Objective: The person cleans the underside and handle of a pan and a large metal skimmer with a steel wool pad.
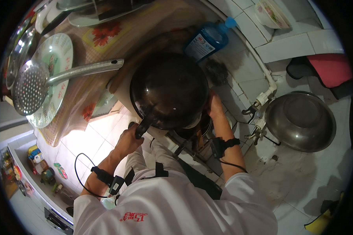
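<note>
A dark wok (170,91) with a black handle is held in front of me, its rounded dark surface facing the camera. My left hand (129,139) is closed around the wok's handle at its lower left. At the wok's right edge is my right hand (215,104), touching the rim, its fingertips partly hidden behind it. Beneath the wok, more dark pans (186,133) and a wooden handle (199,138) show in part. A blue plastic bottle (204,44) with a label lies beyond the wok.
To the left, a perforated metal skimmer (32,88) rests on a patterned plate (65,47) over a floral tablecloth (86,53). A metal basin (303,120) hangs at the right beside taps (254,110) on a white pipe. A flowered bowl (272,14) stands on a tiled ledge.
</note>
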Action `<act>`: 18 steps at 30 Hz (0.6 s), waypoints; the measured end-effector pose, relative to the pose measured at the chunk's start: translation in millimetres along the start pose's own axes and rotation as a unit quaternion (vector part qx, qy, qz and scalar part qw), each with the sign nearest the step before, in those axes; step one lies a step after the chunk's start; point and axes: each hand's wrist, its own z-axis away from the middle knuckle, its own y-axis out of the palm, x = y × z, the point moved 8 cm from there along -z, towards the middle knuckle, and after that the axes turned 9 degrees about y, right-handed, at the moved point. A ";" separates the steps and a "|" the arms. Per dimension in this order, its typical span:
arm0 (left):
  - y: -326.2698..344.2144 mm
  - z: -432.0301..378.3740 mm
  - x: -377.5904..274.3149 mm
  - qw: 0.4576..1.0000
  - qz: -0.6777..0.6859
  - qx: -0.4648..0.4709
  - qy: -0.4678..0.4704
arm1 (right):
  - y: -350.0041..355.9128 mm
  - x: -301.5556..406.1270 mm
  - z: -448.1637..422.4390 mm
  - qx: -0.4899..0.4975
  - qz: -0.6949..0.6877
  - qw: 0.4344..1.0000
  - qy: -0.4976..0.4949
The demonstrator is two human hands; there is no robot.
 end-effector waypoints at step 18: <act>-46.4 30.2 -69.0 0.987 -0.051 0.150 0.022 | 7.3 104.9 40.7 0.121 0.256 0.958 -0.051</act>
